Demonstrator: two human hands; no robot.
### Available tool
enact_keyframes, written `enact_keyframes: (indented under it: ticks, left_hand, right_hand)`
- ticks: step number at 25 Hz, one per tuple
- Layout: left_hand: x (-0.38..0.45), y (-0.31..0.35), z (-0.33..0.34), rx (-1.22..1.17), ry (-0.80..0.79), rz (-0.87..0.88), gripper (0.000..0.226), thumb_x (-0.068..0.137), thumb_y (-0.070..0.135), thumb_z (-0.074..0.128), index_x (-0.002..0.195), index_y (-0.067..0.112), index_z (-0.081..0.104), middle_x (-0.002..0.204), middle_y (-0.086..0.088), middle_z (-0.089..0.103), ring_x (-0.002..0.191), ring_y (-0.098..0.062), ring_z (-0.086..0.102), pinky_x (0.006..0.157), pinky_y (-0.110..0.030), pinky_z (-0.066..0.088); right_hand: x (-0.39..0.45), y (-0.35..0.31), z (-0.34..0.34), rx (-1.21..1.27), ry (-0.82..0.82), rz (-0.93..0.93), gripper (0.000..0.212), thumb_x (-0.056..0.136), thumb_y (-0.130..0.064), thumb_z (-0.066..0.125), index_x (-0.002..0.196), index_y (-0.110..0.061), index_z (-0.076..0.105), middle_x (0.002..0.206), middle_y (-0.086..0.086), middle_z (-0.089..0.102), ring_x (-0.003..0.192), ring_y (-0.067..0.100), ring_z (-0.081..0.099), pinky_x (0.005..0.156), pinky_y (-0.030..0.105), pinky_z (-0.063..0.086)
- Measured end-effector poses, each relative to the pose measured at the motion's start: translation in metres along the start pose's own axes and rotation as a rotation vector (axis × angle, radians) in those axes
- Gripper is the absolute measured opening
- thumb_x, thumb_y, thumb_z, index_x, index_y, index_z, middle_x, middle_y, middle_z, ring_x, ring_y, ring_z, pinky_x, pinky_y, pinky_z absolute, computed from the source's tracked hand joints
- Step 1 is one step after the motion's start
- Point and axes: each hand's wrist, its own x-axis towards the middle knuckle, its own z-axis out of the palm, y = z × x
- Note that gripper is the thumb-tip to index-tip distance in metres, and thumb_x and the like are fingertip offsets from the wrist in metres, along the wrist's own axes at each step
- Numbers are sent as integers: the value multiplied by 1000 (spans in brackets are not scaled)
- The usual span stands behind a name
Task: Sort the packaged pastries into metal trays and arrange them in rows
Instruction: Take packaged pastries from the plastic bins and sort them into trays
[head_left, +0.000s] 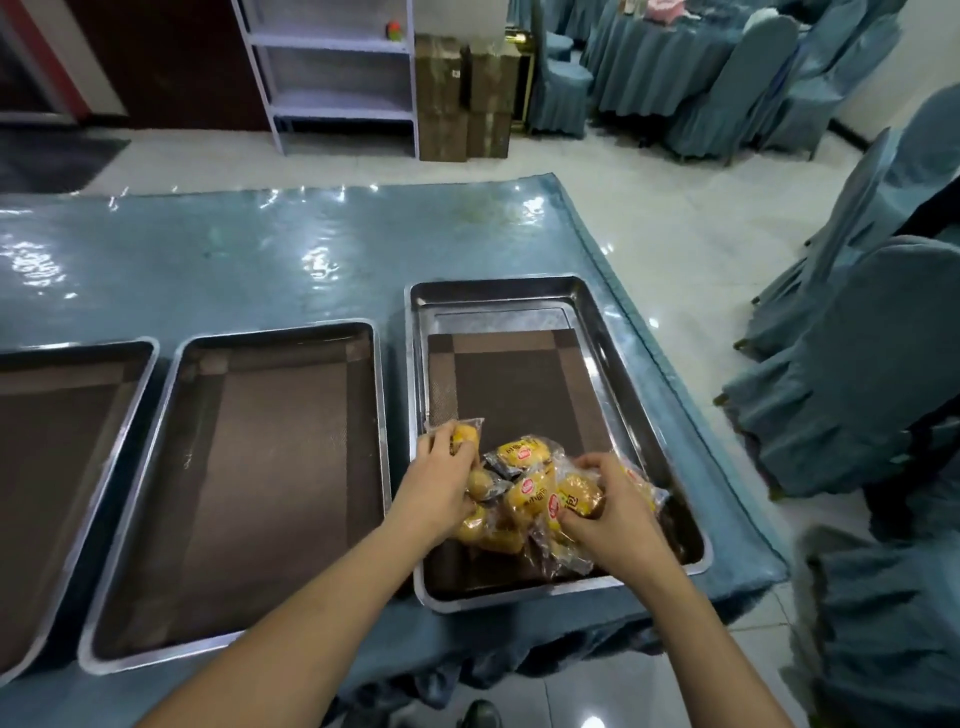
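The pastry wrappers (524, 483) carry red round logos and dark Chinese characters (too blurred to read).

Illumination is even, moderately bright and cool. Overhead light produces white glare patches on the glossy table cover (260, 249) and on the floor tiles (649, 322). The metal tray rims (413, 364) show bright reflections. Shadows are soft and faint. Wide-angle distortion bends straight lines near the frame edges. Distant furniture appears slightly soft; the foreground is reasonably sharp.
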Motion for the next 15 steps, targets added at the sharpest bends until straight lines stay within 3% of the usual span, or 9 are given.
enact_keyframes:
  ticks: [4, 7, 9, 12, 15]
  left_hand:
    - [8, 3, 10, 86, -107, -59, 64, 88, 27, 71, 143, 21, 40, 166, -9, 4, 148, -37, 18, 114, -51, 34]
    - [8, 3, 17, 114, -185, -63, 66, 90, 43, 66, 148, 27, 38, 164, -9, 13, 148, -34, 20, 116, -52, 28]
    - [4, 1, 20, 87, -199, -40, 68, 90, 48, 62, 149, 30, 36, 162, -5, 22, 147, -30, 20, 116, -49, 25]
    - [-7, -2, 18, 2, -171, -26, 75, 87, 55, 62, 152, 32, 32, 159, 2, 26, 146, -26, 23, 117, -48, 26]
    - [-20, -1, 11, -36, -110, -37, 69, 90, 59, 57, 149, 32, 35, 154, 4, 34, 142, -23, 29, 117, -45, 29]
  right_hand:
    - [15, 15, -3, -49, -24, 14, 60, 78, -26, 83, 119, -45, 43, 124, -5, 41, 82, 7, 61, 61, 19, 50]
    - [18, 28, 0, -112, -40, 51, 55, 77, -39, 83, 110, -56, 42, 124, -9, 35, 88, 15, 65, 78, 40, 60]
    - [20, 32, 1, -203, -39, 74, 45, 77, -49, 80, 106, -56, 46, 131, -9, 37, 107, 20, 61, 95, 50, 54]
    - [22, 22, 3, -334, 36, 40, 41, 82, -51, 73, 118, -45, 54, 140, -4, 41, 130, 22, 46, 114, 52, 35]
    - [24, 1, 8, -322, 74, -40, 41, 89, -49, 67, 126, -41, 53, 139, -4, 45, 132, 21, 44, 115, 51, 34]
